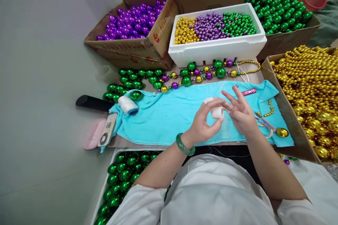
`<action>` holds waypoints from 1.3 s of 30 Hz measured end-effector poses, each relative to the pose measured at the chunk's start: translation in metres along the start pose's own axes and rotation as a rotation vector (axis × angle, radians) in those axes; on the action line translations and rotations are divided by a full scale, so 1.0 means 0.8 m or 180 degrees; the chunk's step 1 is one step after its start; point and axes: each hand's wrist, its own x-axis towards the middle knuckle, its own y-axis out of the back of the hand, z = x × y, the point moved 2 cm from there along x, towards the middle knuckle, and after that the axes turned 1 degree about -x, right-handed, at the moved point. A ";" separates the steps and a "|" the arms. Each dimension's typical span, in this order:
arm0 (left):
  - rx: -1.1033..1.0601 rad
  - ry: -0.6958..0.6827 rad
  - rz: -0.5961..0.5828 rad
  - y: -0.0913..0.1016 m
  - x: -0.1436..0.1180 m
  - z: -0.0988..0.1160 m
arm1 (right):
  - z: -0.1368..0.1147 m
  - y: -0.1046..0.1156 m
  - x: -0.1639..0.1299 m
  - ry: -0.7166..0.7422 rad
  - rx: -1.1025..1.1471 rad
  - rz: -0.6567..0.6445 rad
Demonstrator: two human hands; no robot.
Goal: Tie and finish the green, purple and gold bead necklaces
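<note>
Your hands meet over the turquoise towel (169, 112).

Your left hand (202, 126) pinches a small white roll (217, 112) between thumb and fingers; your right hand (239, 110) touches it with fingers spread wide, just above the towel, near the gold bead (282, 132).

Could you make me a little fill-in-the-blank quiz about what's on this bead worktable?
1. The left hand pinches a small roll of white ____.
2. Both hands work above a ____ towel.
3. The cardboard box at far left holds ____ beads.
4. The left wrist wears a green ____.

Missing words: tape; turquoise; purple; bangle
</note>
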 end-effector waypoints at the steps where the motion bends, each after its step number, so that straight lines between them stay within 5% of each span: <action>1: -0.0145 0.0164 0.0080 0.002 0.001 -0.004 | -0.001 0.000 0.000 -0.0039 0.0014 -0.0005; 10: -0.0659 0.0842 -0.0045 0.006 0.033 -0.006 | 0.008 -0.010 0.001 -0.0386 0.0593 -0.0248; 16: -0.0710 0.0404 -0.0188 0.014 0.039 -0.004 | 0.001 -0.003 0.005 -0.0579 0.0463 0.0348; 26: -0.0697 0.0295 -0.0325 0.025 0.031 -0.003 | -0.024 -0.027 0.005 -0.0875 0.0691 -0.0488; 33: -0.0822 0.0318 -0.0202 0.029 0.024 -0.006 | -0.018 -0.027 0.006 -0.0939 0.1180 0.0037; 39: -0.0870 0.0534 -0.0133 0.025 0.009 -0.017 | -0.002 -0.018 0.007 -0.0529 0.1075 0.0513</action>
